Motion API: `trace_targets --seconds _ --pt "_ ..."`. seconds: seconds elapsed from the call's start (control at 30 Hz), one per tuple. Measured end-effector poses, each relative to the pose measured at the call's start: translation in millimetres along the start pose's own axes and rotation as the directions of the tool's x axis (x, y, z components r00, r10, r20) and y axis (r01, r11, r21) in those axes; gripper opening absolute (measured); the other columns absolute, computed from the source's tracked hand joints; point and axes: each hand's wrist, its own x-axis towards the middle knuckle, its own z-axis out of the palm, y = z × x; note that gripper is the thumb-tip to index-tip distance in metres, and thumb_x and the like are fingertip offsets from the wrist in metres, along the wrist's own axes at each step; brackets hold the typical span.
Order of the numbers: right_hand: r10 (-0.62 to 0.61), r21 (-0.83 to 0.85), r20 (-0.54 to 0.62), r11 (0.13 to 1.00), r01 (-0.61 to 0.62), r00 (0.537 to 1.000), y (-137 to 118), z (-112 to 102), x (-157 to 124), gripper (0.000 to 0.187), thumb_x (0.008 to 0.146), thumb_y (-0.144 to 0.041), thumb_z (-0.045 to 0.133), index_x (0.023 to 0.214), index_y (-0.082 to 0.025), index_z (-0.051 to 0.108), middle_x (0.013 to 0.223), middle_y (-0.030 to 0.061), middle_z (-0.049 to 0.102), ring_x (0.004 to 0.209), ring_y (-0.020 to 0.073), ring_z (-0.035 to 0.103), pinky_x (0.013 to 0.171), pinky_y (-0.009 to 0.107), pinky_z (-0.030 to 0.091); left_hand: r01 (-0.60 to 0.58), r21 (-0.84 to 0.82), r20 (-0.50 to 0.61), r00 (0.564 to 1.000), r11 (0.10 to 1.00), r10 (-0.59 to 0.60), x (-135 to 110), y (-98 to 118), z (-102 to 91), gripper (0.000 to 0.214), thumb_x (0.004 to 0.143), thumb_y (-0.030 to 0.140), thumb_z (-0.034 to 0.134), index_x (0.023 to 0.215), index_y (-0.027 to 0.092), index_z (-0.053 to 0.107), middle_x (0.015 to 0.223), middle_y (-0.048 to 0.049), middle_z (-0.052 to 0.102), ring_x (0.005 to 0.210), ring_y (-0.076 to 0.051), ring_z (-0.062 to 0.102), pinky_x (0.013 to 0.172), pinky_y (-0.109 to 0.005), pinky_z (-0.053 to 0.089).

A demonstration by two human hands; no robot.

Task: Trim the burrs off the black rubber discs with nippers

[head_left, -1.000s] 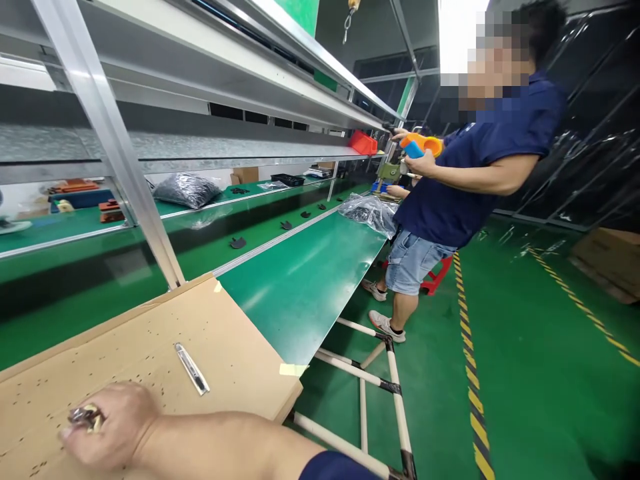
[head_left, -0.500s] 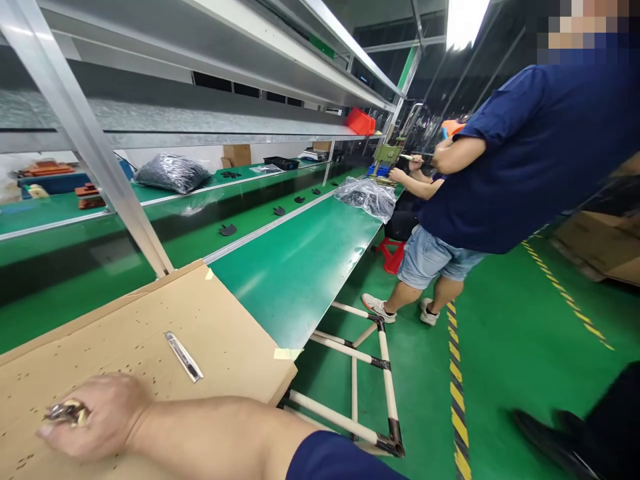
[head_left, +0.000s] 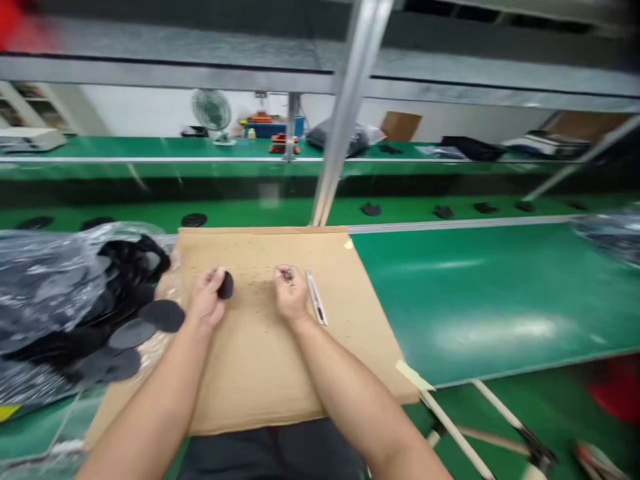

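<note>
My left hand (head_left: 206, 300) rests on a sheet of cardboard (head_left: 260, 360) with its fingers closed on a small black round part (head_left: 226, 285). A short way to its right, my right hand (head_left: 291, 293) lies on the same sheet, fingers pinched on a small metal tool (head_left: 287, 273). A slim silver utility knife (head_left: 316, 307) lies on the cardboard just right of my right hand, touching nothing else.
A clear plastic bag of black flat parts (head_left: 65, 293) sits at the left, with loose black discs (head_left: 145, 323) spilling toward the cardboard. Green bench surface (head_left: 490, 293) extends right. Several black parts (head_left: 443, 212) lie on the belt behind. A metal post (head_left: 345, 113) rises behind the cardboard.
The view has swung left from the standing co-worker to the cardboard straight ahead. My left hand has come into view holding a black part. My right hand still pinches the metal tool.
</note>
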Motion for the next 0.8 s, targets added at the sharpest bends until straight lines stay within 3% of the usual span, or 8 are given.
trace_targets --seconds 0.07,0.13,0.27,0.43,0.5,0.63,0.8 --pt "0.031 0.002 -0.032 1.000 -0.031 0.999 6 -1 7 0.022 0.084 -0.037 0.051 0.087 -0.017 0.059 0.077 0.0039 0.061 0.071 0.0160 0.057 0.070 0.029 0.047 0.044 -0.111 -0.024 0.999 0.993 -0.047 6 2 -11.4 0.047 0.053 0.021 0.086 0.090 0.015 0.058 0.074 0.0028 0.057 0.067 -0.007 0.054 0.063 -0.018 0.045" --pt "0.027 -0.017 -0.040 0.999 -0.027 0.999 9 -2 8 0.022 0.084 -0.037 0.054 0.087 -0.016 0.060 0.077 0.0037 0.061 0.070 0.0158 0.057 0.070 0.029 0.047 0.054 -0.182 -0.022 0.998 0.982 -0.059 11 -1 -10.9 0.048 0.050 0.017 0.086 0.089 0.015 0.059 0.076 0.0021 0.058 0.070 -0.007 0.055 0.069 -0.018 0.045" --pt "-0.055 -0.066 0.052 0.996 0.058 0.997 6 1 -1 0.020 0.084 -0.034 0.056 0.089 -0.016 0.061 0.078 0.0040 0.061 0.070 0.0155 0.057 0.069 0.029 0.047 0.053 -0.215 -0.013 0.998 0.975 -0.057 12 -8 -3.6 0.045 0.049 0.013 0.085 0.086 0.013 0.059 0.075 0.0014 0.059 0.074 -0.007 0.056 0.077 -0.019 0.044" --pt "-0.135 -0.119 0.339 0.976 0.185 0.931 0 10 -13 0.020 0.085 -0.033 0.057 0.100 -0.020 0.062 0.084 0.0053 0.063 0.077 0.0184 0.060 0.075 0.033 0.050 0.055 -0.121 0.085 0.995 0.991 -0.045 0 -14 -1.1 0.051 0.049 0.022 0.086 0.090 0.015 0.057 0.073 0.0026 0.057 0.070 -0.008 0.054 0.074 -0.023 0.044" --pt "-0.169 -0.125 0.399 0.964 0.236 0.901 -1 13 -15 0.021 0.084 -0.032 0.058 0.102 -0.022 0.062 0.088 0.0061 0.065 0.083 0.0204 0.062 0.079 0.036 0.050 0.043 -0.057 0.155 0.987 0.997 -0.034 -4 -16 0.5 0.052 0.049 0.026 0.086 0.089 0.015 0.056 0.072 0.0027 0.057 0.067 -0.008 0.053 0.070 -0.023 0.043" --pt "-0.199 -0.131 0.429 0.951 0.279 0.881 -1 16 -13 0.019 0.084 -0.029 0.058 0.101 -0.024 0.063 0.094 0.0067 0.066 0.087 0.0220 0.063 0.081 0.038 0.050 0.006 0.049 0.295 0.955 0.999 -0.020 -8 -18 2.8 0.049 0.052 0.029 0.086 0.089 0.013 0.058 0.074 -0.0004 0.059 0.070 -0.009 0.055 0.073 -0.025 0.044" --pt "-0.150 -0.146 0.392 0.964 0.223 0.908 -1 13 -11 0.013 0.084 -0.030 0.056 0.091 -0.022 0.062 0.084 0.0052 0.066 0.077 0.0205 0.063 0.074 0.036 0.051 -0.038 0.121 0.330 0.944 0.992 -0.004 -9 -18 1.1 0.049 0.059 0.032 0.084 0.096 0.013 0.059 0.086 -0.0056 0.063 0.080 -0.013 0.059 0.080 -0.028 0.046"
